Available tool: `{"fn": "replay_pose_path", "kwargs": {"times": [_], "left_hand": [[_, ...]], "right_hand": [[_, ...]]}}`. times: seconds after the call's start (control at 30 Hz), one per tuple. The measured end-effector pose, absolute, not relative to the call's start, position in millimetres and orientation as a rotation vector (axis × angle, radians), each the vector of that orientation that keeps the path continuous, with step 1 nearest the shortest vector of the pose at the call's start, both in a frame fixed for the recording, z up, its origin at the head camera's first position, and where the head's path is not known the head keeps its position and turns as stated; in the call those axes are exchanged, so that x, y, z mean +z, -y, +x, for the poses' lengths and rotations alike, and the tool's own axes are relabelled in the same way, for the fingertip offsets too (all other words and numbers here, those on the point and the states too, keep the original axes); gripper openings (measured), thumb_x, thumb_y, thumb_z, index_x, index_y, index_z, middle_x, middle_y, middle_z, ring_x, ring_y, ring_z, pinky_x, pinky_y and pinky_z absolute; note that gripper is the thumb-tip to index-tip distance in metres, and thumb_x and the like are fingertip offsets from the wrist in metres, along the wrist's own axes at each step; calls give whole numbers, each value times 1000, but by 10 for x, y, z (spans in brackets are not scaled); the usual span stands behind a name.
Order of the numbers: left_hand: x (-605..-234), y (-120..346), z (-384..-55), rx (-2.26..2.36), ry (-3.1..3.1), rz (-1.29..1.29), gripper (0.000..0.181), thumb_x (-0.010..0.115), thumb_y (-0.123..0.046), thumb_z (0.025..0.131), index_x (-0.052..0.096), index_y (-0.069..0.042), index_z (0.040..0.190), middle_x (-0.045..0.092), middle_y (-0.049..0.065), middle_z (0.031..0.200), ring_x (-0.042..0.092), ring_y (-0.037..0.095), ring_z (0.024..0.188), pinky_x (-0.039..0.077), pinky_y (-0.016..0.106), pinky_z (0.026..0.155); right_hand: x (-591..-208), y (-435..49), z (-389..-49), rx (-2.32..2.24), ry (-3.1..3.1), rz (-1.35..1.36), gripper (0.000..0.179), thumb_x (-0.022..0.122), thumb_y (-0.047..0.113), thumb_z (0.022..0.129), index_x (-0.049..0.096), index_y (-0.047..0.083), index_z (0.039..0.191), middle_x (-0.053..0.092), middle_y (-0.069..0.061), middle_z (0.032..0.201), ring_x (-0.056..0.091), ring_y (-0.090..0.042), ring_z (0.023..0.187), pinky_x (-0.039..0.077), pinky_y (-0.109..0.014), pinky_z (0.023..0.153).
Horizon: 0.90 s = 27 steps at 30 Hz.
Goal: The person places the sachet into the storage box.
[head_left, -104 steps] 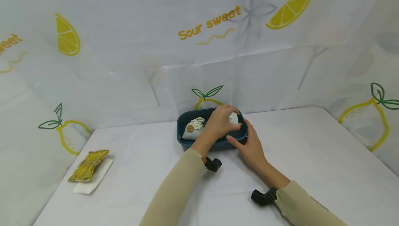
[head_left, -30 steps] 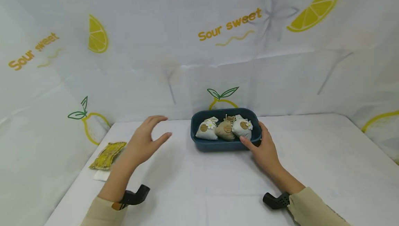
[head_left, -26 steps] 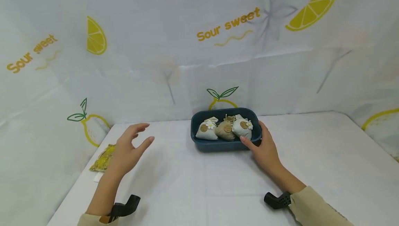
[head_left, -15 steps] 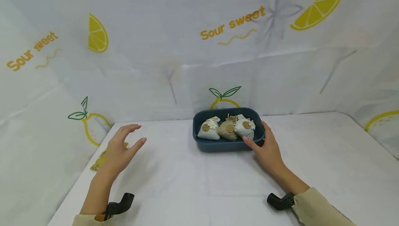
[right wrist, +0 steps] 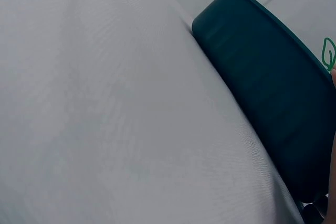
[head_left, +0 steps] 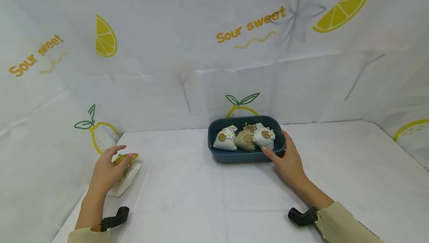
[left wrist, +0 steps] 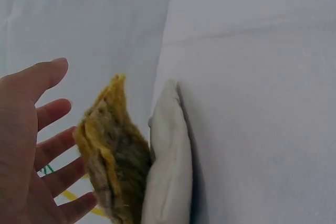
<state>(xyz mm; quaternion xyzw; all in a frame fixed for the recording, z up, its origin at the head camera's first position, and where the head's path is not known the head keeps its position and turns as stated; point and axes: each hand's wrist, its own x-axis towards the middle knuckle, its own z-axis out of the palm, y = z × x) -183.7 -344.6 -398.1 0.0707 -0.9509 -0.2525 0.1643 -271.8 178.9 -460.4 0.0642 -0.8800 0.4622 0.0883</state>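
My left hand [head_left: 105, 172] is over a yellow-and-brown patterned cloth sachet [left wrist: 118, 145] on the left of the table. Thumb and fingers are spread to either side of it, with the fingertips close to its edge in the left wrist view. A flat white sachet [left wrist: 169, 166] lies under the yellow one. My right hand [head_left: 289, 165] grips the right end of a dark blue bin [head_left: 241, 157], thumb at the front rim. Inside the bin sit a white drawstring sachet [head_left: 224, 145], a brown one [head_left: 244, 144] and another white one [head_left: 262, 142], side by side.
A white cloth [head_left: 187, 194] covers the table. Behind it hangs a lemon-printed white sheet [head_left: 151, 86], right at the bin's back. A black wrist mount [head_left: 115, 218] is strapped to the left wrist, and another black mount [head_left: 301, 217] to the right.
My left hand has let go of a white sachet in the bin, then moved left and down to the yellow sachet. The right hand has stayed on the bin's right end.
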Motion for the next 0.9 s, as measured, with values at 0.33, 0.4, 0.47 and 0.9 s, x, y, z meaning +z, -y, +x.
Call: {"fn": "replay_pose_path", "kwargs": {"times": [0.33,0.4,0.47,0.9], "left_hand": [[-4216,3592,-1865,-797,2729,271,58,58,-42,102,52,-1,143,48,34,145,45,54,133,38,67,106],[-4253,3609,-1853,-823,2721,289,58,55,-43,103,52,-1,143,48,33,146,44,54,134,37,67,107],[-4296,3621,-1852,-826,2714,291,58,54,-44,103,52,-1,143,48,33,146,43,54,136,35,68,109],[-4453,3646,-1880,-629,2795,282,66,61,-46,99,47,-3,148,41,32,152,39,55,138,32,69,110]], "right_hand": [[-4595,-1788,-2712,1389,2609,195,97,67,47,94,12,6,162,24,-25,165,27,-45,152,28,-65,119],[-4593,-1785,-2711,1392,2613,195,97,67,47,94,11,6,162,24,-25,165,26,-44,152,28,-65,119],[-4595,-1787,-2709,1390,2617,194,97,67,47,94,11,6,162,24,-26,165,27,-45,152,28,-65,119],[-4610,-1787,-2719,1383,2602,202,97,68,47,94,12,6,162,24,-26,165,26,-45,152,27,-66,119]]}}
